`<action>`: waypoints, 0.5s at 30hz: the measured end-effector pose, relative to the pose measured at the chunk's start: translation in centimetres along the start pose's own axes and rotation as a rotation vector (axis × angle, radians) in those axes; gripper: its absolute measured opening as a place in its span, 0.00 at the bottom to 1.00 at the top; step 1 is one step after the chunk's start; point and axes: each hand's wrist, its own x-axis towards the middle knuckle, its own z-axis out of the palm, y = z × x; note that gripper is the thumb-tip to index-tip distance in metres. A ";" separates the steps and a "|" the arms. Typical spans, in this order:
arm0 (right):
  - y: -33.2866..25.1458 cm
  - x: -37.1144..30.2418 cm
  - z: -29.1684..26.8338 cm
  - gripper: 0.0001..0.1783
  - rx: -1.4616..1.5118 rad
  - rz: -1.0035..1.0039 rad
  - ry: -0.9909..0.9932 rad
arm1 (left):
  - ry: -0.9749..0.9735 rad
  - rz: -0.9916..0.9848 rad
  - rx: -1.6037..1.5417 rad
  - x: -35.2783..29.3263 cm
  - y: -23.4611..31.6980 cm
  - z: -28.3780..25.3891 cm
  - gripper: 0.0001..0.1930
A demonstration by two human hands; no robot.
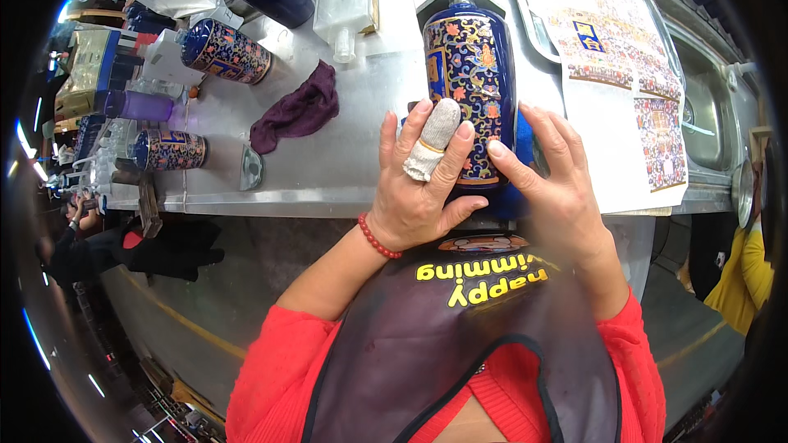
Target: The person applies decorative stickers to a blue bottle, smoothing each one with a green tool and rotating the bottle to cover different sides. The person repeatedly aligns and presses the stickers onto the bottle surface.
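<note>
A dark blue glass bottle with a colourful floral label lies on its back in front of me, its neck pointing away. Spread across the lower left of the label are the fingers of my left hand; one wears a grey-white fabric finger cover. At the bottle's lower right, the thumb of my right hand touches the label edge, its other fingers stretched out beside the glass. Neither hand is closed round the bottle. What supports the bottle underneath is mostly hidden.
Printed floral label sheets lie at right, beside a metal sink. A purple cloth and a clear glass bottle are left of centre. Several blue bottles, including a labelled one, lie further left. The metal table's front edge runs before me.
</note>
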 end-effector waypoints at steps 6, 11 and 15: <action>0.2 -1.0 -0.6 0.28 0.015 0.003 0.006 | -0.031 -0.017 0.040 0.4 0.3 -0.5 0.33; 0.8 -0.8 0.0 0.29 0.041 0.015 0.079 | -0.038 -0.003 0.054 0.5 0.6 -0.8 0.26; 1.2 -1.1 0.5 0.30 0.053 0.014 0.081 | -0.014 0.016 0.083 0.5 0.7 -0.6 0.23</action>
